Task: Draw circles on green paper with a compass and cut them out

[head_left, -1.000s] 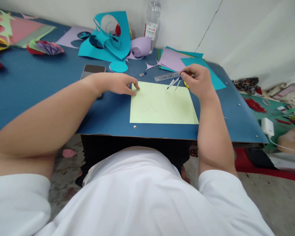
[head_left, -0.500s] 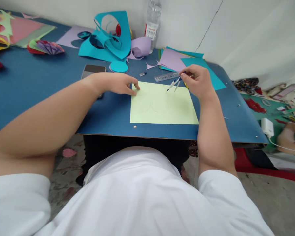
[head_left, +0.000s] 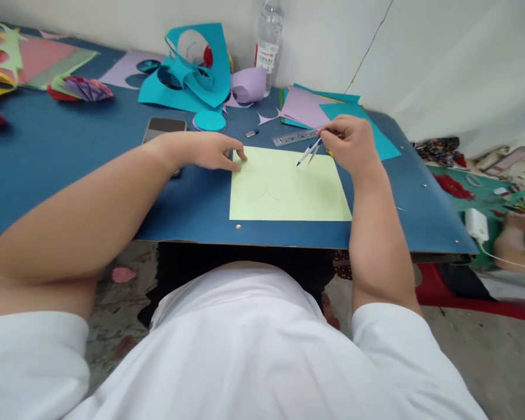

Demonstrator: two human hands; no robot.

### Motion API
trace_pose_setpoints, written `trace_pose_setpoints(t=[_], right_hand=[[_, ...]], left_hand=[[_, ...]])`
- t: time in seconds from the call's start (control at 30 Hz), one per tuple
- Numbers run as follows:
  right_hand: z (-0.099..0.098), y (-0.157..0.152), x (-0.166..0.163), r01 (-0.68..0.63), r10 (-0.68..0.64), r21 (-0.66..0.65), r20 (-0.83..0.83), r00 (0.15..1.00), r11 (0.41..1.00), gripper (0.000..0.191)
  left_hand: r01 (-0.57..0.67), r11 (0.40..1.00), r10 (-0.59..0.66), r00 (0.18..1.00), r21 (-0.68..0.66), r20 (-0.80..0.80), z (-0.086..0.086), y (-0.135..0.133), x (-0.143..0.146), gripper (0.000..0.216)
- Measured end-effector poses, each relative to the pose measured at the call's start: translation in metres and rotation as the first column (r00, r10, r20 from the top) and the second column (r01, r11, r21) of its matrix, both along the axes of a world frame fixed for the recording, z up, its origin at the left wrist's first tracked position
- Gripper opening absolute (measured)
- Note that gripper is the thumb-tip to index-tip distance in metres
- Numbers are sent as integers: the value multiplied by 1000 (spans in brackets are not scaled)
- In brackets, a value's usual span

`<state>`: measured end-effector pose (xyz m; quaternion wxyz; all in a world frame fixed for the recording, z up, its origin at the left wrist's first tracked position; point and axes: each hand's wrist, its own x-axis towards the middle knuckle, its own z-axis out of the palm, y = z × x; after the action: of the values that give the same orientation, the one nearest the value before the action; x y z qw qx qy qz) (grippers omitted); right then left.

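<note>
A pale green sheet of paper (head_left: 289, 204) lies flat near the table's front edge, with faint curved pencil lines on it. My left hand (head_left: 210, 150) rests at its upper left corner, fingers apart and fingertips on the paper. Above the right half of the sheet, my right hand (head_left: 350, 143) pinches the top of a white and blue drawing compass (head_left: 308, 151). The compass legs point down and to the left, close together; whether both tips touch the paper I cannot tell. Something small and yellow shows beneath my right hand.
Behind the sheet lie a clear ruler (head_left: 294, 137), a small eraser (head_left: 252, 133), blue paper circles (head_left: 210, 121) and a phone (head_left: 166, 125). Cut blue paper (head_left: 219, 64), a water bottle (head_left: 269, 44) and stacked coloured sheets (head_left: 306, 105) stand along the wall. Another person's arm (head_left: 514, 242) is at far right.
The compass tip has dropped slightly toward the paper and its legs look a little closer together. My left hand stays on the corner; the view has shifted slightly.
</note>
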<state>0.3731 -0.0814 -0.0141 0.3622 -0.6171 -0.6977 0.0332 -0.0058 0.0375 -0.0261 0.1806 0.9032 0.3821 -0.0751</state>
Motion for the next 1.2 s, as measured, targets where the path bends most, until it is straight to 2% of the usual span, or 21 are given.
trace_pose_setpoints(t=[0.3,0.5,0.63,0.77,1.03,1.2], right_hand=[[-5,3,-1,-21,17,-47,-85,996,999,21],[2,-6,0,-103,84,-88,-195,977,991,31],[2,-6,1,-157,128,-129,-206,970,979,36],[3,-1,-3,-179,147,-150,-203,968,972,32],[13,13,-17,-27,21,-124,-47,999,992,11],[17,14,-19,149,-150,-86,1,989,985,15]], left_hand=[[-11,1000,11,1000,-13,-4,3,-3,-2,93],[-12,1000,12,1000,-23,3,2,-4,0,107],[-12,1000,12,1000,-29,0,2,-3,0,100],[-13,1000,13,1000,-19,-11,0,-1,1,90],[-1,1000,0,1000,-14,-30,-1,0,1,85],[-8,1000,8,999,-19,-35,3,-5,1,85]])
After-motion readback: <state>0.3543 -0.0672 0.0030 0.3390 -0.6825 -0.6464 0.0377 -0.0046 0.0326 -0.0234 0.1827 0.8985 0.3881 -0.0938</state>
